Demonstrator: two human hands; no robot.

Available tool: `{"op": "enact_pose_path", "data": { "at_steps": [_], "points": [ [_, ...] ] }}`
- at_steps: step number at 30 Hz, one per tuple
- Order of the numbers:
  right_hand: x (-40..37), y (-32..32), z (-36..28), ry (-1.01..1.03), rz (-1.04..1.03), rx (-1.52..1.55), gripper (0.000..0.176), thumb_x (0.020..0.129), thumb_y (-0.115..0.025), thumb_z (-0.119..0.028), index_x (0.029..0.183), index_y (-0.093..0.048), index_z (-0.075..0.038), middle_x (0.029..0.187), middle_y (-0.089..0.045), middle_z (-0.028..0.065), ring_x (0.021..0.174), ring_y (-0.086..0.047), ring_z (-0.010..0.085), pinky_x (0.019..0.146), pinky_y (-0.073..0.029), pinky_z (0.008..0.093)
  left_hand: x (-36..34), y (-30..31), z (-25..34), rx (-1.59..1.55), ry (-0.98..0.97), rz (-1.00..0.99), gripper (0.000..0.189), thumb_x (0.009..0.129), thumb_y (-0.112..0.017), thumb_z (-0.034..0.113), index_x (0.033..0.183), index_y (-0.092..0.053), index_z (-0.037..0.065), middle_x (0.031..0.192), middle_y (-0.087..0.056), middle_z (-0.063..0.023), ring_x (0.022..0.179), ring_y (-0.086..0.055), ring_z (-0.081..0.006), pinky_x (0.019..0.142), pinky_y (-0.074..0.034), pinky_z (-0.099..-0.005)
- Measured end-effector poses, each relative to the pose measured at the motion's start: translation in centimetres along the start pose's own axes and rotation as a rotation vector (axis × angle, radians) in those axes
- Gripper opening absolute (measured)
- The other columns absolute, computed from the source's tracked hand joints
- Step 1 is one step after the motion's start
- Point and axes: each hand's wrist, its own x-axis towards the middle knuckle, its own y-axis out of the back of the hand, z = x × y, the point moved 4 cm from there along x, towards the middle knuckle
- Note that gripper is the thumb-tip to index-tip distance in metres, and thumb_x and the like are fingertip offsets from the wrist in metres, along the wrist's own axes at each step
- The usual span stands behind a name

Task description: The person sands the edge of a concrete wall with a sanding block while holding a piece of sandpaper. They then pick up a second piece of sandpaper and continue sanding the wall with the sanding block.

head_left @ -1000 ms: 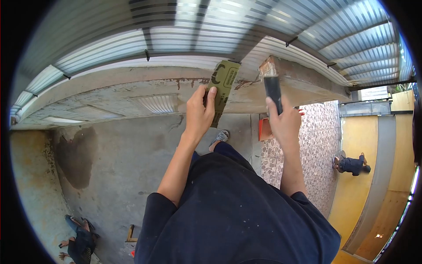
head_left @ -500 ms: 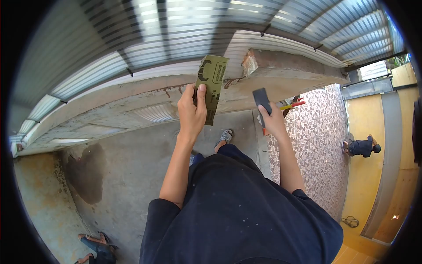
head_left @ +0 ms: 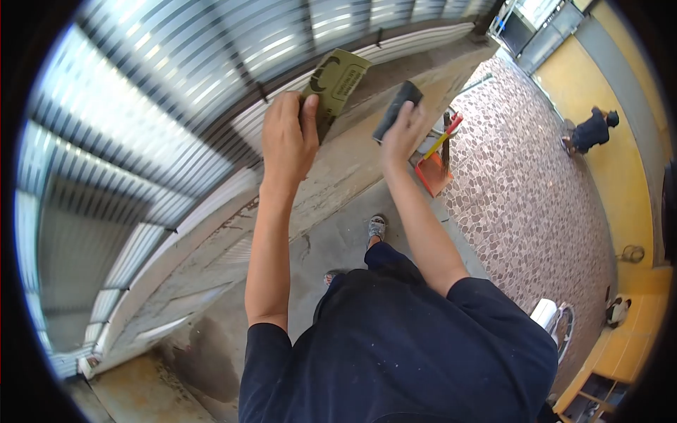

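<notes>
My left hand is closed on an olive-green sheet with black print, which looks like the printed back of sandpaper. Its thumb presses against the lower part of the sheet. My right hand grips a dark grey, flat rectangular strip, apparently sandpaper with its gritty face showing. Motion blurs the right fingers slightly. Both hands are raised over a long concrete ledge, with the two pieces held apart.
Beyond the ledge rises corrugated translucent sheeting. An orange dustpan with a red and yellow handle stands right of the ledge, by the stone-patterned floor. Another person is at the yellow wall. A coiled cable hangs there.
The view has swung to the right. Both hands have risen, and the right hand with its grey strip has come closer to the left. The dustpan now shows more fully.
</notes>
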Motion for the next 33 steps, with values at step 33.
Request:
{"op": "enact_pose_path", "data": {
  "at_steps": [33],
  "points": [
    [8.9,-1.3,6.2,0.207,0.235,-0.326,0.065,0.119,-0.028,-0.045,0.17,-0.028,-0.006,0.121,-0.063,0.0304,0.107,-0.061,0.0464,0.104,-0.047,0.0493,5.2,-7.2,1.4,0.301,-0.181,-0.383,0.029,0.11,-0.062,0.018,0.137,-0.067,0.007,0.113,-0.078,-0.02,0.099,-0.077,-0.0392,0.078,-0.061,-0.0446]
  ]
}}
